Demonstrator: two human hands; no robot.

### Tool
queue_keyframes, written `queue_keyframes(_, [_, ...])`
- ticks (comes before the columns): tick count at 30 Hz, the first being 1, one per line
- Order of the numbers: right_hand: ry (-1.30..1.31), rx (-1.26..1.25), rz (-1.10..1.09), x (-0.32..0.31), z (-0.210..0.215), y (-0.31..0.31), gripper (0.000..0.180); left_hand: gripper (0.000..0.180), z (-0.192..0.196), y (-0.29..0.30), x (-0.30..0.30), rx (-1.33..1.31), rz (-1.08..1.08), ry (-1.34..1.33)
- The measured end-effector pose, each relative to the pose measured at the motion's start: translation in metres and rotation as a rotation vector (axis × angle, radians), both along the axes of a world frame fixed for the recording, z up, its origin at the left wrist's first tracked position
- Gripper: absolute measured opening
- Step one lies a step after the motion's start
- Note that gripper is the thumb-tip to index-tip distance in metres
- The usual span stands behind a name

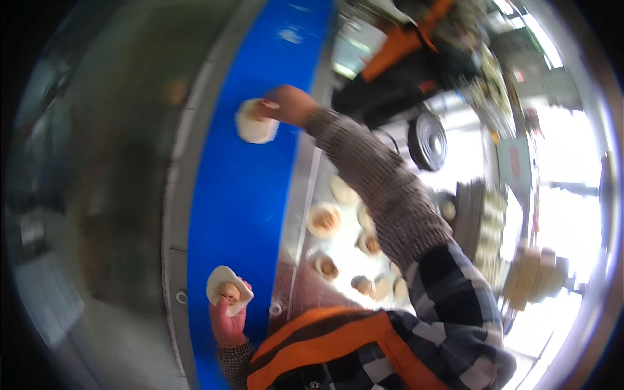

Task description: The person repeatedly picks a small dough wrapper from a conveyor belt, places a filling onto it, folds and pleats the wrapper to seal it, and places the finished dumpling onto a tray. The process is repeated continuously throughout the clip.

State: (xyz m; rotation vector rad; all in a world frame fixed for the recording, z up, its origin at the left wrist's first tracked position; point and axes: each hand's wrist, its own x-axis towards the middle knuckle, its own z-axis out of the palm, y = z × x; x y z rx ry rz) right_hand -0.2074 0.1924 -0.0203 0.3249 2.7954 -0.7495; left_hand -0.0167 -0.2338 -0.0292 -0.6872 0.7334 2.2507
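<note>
- Your left hand (227, 325) was curled around a white dough round (219, 279), which carried brown filling (228, 291) just above your thumb.
- Your right hand (291, 106) was stretched out well beyond the left, its fingers at the right side of a pale dough disc (257, 130); blur hid whether they pinched it or only touched it.
- Under both hands ran a long, smooth blue strip (244, 201), bare between them, with white smudges (291, 36) beyond your right hand.
- A metal rail (174, 253) edged the strip to the left of your hands; past it spread a greyish area (117, 195), too blurred to make out.
- To the right of your left hand, several dough pieces (324, 220), some topped with brown filling, lay on a brightly lit surface.
- To the right of your right hand, past your forearm, were a dark round object (427, 142) and a blurred orange-and-black shape (390, 58).
- Farther right of both hands stood a tan stack (536, 276), against glaring white light.
</note>
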Motion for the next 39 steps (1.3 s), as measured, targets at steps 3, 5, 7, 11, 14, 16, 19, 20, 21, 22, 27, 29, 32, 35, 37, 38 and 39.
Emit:
queue_keyframes(3, [0.165, 0.032, -0.179, 0.017, -0.010, -0.018, 0.055, 0.062, 0.004, -0.010, 0.003, -0.054, -0.073, 0.116])
queue_keyframes(5, [-0.045, -0.099, -0.223, 0.023, -0.017, -0.035, 0.059, 0.060, 0.007, -0.018, 0.010, -0.147, -0.134, 0.071])
queue_keyframes(7, [-0.089, -0.178, -0.251, 0.028, -0.021, -0.051, 0.053, 0.059, 0.008, -0.023, 0.016, -0.221, -0.185, 0.072])
queue_keyframes(11, [-0.206, -0.051, -0.147, 0.043, -0.026, -0.094, 0.042, 0.060, 0.008, -0.028, 0.028, -0.358, -0.321, 0.039])
queue_keyframes(14, [0.035, -0.045, 0.029, 0.070, -0.032, -0.155, 0.019, 0.049, 0.008, -0.029, 0.040, -0.394, -0.364, 0.171])
queue_keyframes(16, [0.334, -0.093, 0.069, 0.094, -0.041, -0.187, 0.017, 0.046, 0.007, -0.029, 0.048, -0.644, -0.558, 0.342])
queue_keyframes(19, [0.488, -0.269, -0.066, 0.126, -0.050, -0.219, 0.032, 0.044, 0.006, -0.020, 0.058, -0.777, -0.703, 0.493])
queue_keyframes(20, [0.473, -0.294, -0.073, 0.135, -0.053, -0.225, 0.032, 0.044, 0.005, -0.013, 0.061, -0.716, -0.637, 0.382])
queue_keyframes(21, [0.458, -0.320, -0.083, 0.143, -0.055, -0.230, 0.032, 0.044, 0.006, -0.006, 0.065, -0.642, -0.687, 0.404])
queue_keyframes(22, [0.455, -0.345, -0.116, 0.147, -0.055, -0.236, 0.032, 0.044, 0.007, 0.003, 0.069, -0.502, -0.652, 0.295])
queue_keyframes(27, [0.215, -0.397, 0.121, 0.150, -0.038, -0.261, 0.025, 0.038, 0.035, 0.027, 0.105, -0.722, -0.774, 0.534])
queue_keyframes(29, [0.074, -0.543, 0.117, 0.156, -0.027, -0.265, 0.023, 0.034, 0.050, 0.022, 0.117, -1.239, -1.200, 1.174])
queue_keyframes(32, [-0.104, -0.973, 0.016, 0.191, -0.013, -0.255, 0.024, 0.032, 0.049, 0.018, 0.128, -0.704, -0.886, 0.697])
queue_keyframes(35, [0.051, -1.468, -0.198, 0.243, -0.002, -0.212, 0.026, 0.032, 0.036, 0.029, 0.137, -0.519, -0.743, 0.348])
queue_keyframes(37, [0.273, -1.504, -0.297, 0.283, 0.002, -0.155, 0.025, 0.033, 0.037, 0.049, 0.144, -0.779, -1.038, 0.984])
queue_keyframes(38, [0.382, -1.572, -0.372, 0.308, 0.003, -0.119, 0.022, 0.034, 0.036, 0.067, 0.147, -0.899, -1.203, 1.322])
queue_keyframes(39, [0.493, -1.741, -0.362, 0.339, 0.005, -0.072, 0.015, 0.037, 0.040, 0.091, 0.146, -0.641, -1.130, 0.932])
